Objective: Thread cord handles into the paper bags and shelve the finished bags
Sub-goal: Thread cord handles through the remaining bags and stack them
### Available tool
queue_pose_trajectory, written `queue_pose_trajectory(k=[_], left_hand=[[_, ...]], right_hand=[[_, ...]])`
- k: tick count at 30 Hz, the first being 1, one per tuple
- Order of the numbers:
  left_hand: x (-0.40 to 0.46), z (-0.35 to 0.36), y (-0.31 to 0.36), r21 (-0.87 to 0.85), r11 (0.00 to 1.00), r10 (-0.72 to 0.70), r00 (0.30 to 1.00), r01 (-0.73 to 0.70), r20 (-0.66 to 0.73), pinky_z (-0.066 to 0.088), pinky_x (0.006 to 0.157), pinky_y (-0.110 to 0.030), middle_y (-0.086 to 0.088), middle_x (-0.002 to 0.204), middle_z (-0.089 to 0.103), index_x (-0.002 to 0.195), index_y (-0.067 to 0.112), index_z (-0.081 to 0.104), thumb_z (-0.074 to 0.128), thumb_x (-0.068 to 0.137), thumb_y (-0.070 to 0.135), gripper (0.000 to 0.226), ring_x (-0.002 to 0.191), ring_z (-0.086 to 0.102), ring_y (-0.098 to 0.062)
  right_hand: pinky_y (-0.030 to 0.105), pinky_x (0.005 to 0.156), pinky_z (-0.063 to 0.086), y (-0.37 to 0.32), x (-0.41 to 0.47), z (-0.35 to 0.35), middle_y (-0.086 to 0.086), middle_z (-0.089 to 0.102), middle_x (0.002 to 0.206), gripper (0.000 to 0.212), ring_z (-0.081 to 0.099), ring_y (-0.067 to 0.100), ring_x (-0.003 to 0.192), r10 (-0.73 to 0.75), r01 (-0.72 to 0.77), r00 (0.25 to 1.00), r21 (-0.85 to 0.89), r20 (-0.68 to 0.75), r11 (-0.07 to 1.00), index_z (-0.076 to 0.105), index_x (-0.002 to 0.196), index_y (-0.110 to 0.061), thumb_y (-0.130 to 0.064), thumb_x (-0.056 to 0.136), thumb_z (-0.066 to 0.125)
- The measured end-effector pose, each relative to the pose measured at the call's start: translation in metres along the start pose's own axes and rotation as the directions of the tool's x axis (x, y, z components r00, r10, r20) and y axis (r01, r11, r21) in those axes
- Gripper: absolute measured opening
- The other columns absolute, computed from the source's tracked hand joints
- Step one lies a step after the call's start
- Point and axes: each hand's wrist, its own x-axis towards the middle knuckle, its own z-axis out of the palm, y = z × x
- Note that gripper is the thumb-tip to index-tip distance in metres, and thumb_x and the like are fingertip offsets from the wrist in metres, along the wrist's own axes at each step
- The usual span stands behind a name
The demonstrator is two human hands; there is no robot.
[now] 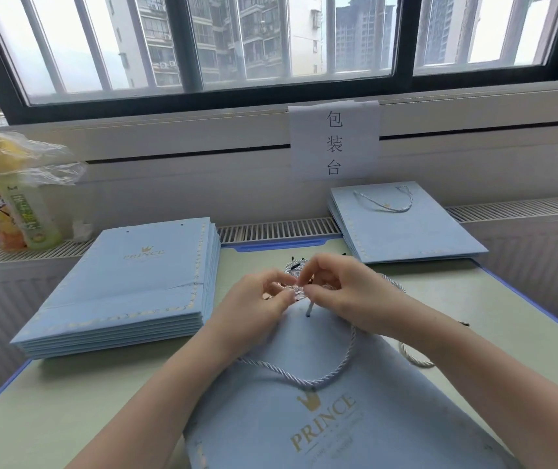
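Observation:
A flat light-blue paper bag point(331, 431) with a gold PRINCE logo lies on the table in front of me. A pale twisted cord handle point(304, 379) loops across its top part. My left hand point(257, 302) and my right hand point(342, 289) meet above the bag's top edge, fingertips pinching the cord near its end point(308, 311), which sticks down between them. Behind my hands lies a small bundle of loose cords point(293, 267) with black tips. What my fingertips do at the bag's hole is hidden.
A stack of several handle-less bags point(128, 286) sits at the left. Bags with handles point(402, 225) are piled at the back right. Another loose cord point(414, 358) lies right of my forearm. Drink bottles under a plastic bag point(17, 198) stand on the sill at far left.

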Motion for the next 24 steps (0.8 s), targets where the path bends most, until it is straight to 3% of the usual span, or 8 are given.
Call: queue_pose_trajectory(k=[3,5,9,12,15,17,20,24], left_hand=[[-0.004,-0.006,0.003,0.284,0.958,0.102,0.965,-0.03,-0.242,0.05,0.079,-0.035,0.005,0.088,0.07,0.103,0.025,0.068,0.053,0.094,0.02,0.017,0.082,0.063,-0.016],[-0.006,-0.008,0.006,0.385,0.922,0.21,0.884,-0.037,-0.417,0.049,0.077,-0.037,0.004,0.087,0.071,0.102,0.022,0.067,0.05,0.094,0.017,0.02,0.086,0.063,-0.021],[-0.005,-0.012,0.008,0.355,0.935,0.233,0.782,-0.017,-0.578,0.036,0.086,-0.032,-0.002,0.107,0.064,0.113,0.013,0.062,0.045,0.092,0.016,0.027,0.104,0.052,-0.025],[-0.003,-0.014,0.01,0.16,0.984,0.031,0.808,0.08,-0.589,0.032,0.095,-0.03,-0.004,0.122,0.05,0.127,0.011,0.048,0.052,0.093,0.015,0.034,0.117,0.044,-0.023],[-0.003,-0.015,0.014,-0.202,0.956,-0.281,0.858,0.212,-0.43,0.044,0.081,-0.031,0.0,0.117,0.052,0.128,0.013,0.043,0.055,0.095,0.028,0.038,0.102,0.054,-0.019],[-0.003,-0.015,0.018,-0.482,0.804,-0.453,0.884,0.348,-0.119,0.051,0.065,-0.03,-0.002,0.103,0.065,0.117,0.011,0.055,0.056,0.094,0.037,0.035,0.08,0.062,-0.018],[-0.009,-0.007,0.021,-0.48,0.725,-0.419,0.869,0.494,0.263,0.058,0.069,-0.032,-0.006,0.095,0.075,0.103,0.01,0.069,0.056,0.091,0.042,0.036,0.077,0.069,-0.019],[-0.011,0.001,0.018,-0.53,0.762,-0.298,0.928,0.373,0.225,0.059,0.067,-0.031,-0.01,0.096,0.074,0.105,0.005,0.068,0.055,0.093,0.03,0.03,0.081,0.071,-0.021]], right_hand=[[0.016,0.044,0.026,-0.005,0.0,-0.008,0.004,0.045,0.059,0.012,0.03,0.006,0.045,0.01,0.017,0.98,0.135,-0.199,0.991,0.059,0.09,-0.011,-0.002,0.091,0.051],[0.015,0.042,0.023,-0.006,0.001,-0.013,-0.002,0.04,0.052,0.012,0.024,0.006,0.042,0.016,0.042,0.95,0.18,-0.312,0.983,0.059,0.091,-0.011,-0.002,0.092,0.05],[0.018,0.043,0.026,-0.004,0.004,-0.024,-0.013,0.044,0.045,0.01,0.029,0.007,0.043,0.07,0.109,0.865,0.32,-0.498,0.941,0.058,0.088,-0.018,-0.013,0.096,0.052],[0.021,0.044,0.03,-0.002,0.006,-0.034,-0.013,0.044,0.049,0.014,0.032,0.009,0.046,0.131,0.19,0.772,0.422,-0.622,0.886,0.055,0.086,-0.016,-0.012,0.098,0.049],[0.018,0.046,0.034,-0.002,0.006,-0.043,-0.012,0.045,0.052,0.02,0.036,0.007,0.046,0.126,0.296,0.671,0.419,-0.731,0.859,0.054,0.086,-0.016,-0.007,0.099,0.043],[0.019,0.049,0.039,-0.001,0.005,-0.049,-0.012,0.048,0.055,0.023,0.042,0.006,0.048,0.08,0.349,0.602,0.351,-0.795,0.869,0.055,0.087,-0.017,-0.006,0.1,0.04],[0.019,0.055,0.043,-0.002,0.003,-0.055,-0.006,0.051,0.066,0.025,0.048,0.008,0.055,0.0,0.399,0.516,0.241,-0.856,0.885,0.054,0.089,-0.02,-0.004,0.1,0.037],[0.018,0.065,0.048,-0.002,0.005,-0.051,-0.003,0.051,0.075,0.027,0.052,0.002,0.06,0.02,0.372,0.523,0.249,-0.852,0.894,0.052,0.09,-0.021,-0.001,0.098,0.037]])
